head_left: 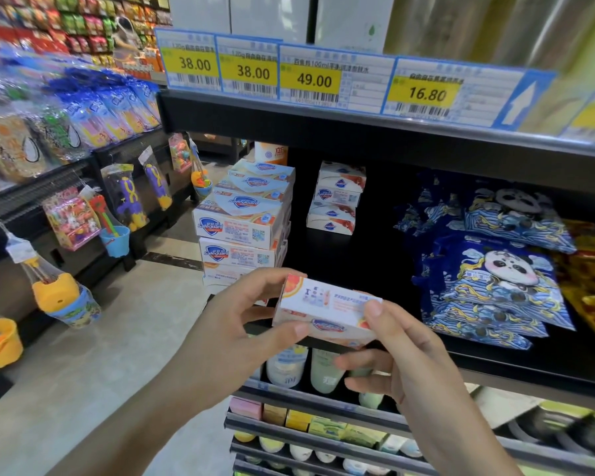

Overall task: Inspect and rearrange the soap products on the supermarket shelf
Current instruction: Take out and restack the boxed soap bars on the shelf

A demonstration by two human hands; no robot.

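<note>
1. Head view: the person holds one soap box (327,312) up in front of the black shelf (364,259), out in the air and not resting on it.
2. The left hand (241,324) grips the left end of the box, thumb on the near side and fingers round the back.
3. The right hand (402,352) pinches the right end with its thumb on top. Its other fingers curl loosely under the box.
4. The box lies long and flat, a bit tilted, with its printed side facing up. This looks like the looking-over step: the person seems to be reading the box.
5. A tall pile of soap boxes (244,228) stands at the left end of the shelf. A small pile of soap boxes (337,197) stands further back, with a bare gap between them.
6. Blue panda bags (488,269) lie to the right, apart from the soap.
7. Next, the box probably needs a place on one of the piles or in the gap. It should go down flat and lined up, so the pile does not tip.
</note>
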